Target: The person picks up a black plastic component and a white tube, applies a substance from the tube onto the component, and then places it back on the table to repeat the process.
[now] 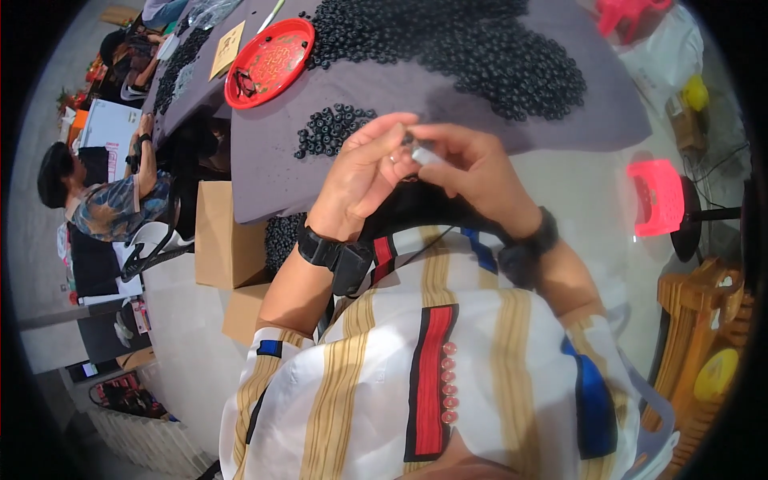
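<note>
Above the near edge of the purple-grey tablecloth (264,176), my two hands meet fingertip to fingertip. My left hand (356,172) is closed in a pinch on a small dark piece (409,138), mostly covered by the fingers. In the closed fingers of my right hand (480,164) is a small whitish object (424,152), too blurred to name, touching or very near the dark piece. Just left of my left hand lies a small group of shiny black round pieces (332,128). A much larger heap of black round pieces (512,68) spreads across the table beyond my hands.
A red patterned plate (272,64) with a few dark bits lies at the far left of the table, beside a tan card (227,50). Cardboard boxes (224,240) stand left of me. Another person (120,196) sits further left. A pink plastic stool (656,198) stands at right.
</note>
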The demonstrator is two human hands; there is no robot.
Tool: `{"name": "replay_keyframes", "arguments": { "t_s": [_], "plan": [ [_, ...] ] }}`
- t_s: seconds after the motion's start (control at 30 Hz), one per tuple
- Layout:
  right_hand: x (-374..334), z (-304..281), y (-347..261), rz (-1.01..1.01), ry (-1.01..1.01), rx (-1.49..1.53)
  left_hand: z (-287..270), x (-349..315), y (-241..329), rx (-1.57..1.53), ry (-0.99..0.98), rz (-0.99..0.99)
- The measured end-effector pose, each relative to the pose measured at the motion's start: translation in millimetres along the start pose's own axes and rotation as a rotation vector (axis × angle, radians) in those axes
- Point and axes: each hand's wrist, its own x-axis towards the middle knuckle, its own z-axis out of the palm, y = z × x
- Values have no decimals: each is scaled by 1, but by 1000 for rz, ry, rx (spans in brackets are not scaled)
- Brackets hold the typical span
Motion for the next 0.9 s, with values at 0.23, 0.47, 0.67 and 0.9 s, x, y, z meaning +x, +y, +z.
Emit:
{"name": "replay_keyframes", "arguments": {
  "t_s": [0.23, 0.47, 0.67, 0.9],
  "plan": [
    [-1, -3, -2, 32, -26, -9, -5, -2, -4, -10, -12, -22],
    [-1, -2, -2, 16, -48, 2, -6, -4, -5, -32, -44, -33],
    [0, -3, 9, 11, 39, 74, -9, -2, -11, -35, -49, -58],
    [-4, -2, -6, 16, -22, -32, -4, 0, -5, -33, -21, -49]
  ]
}}
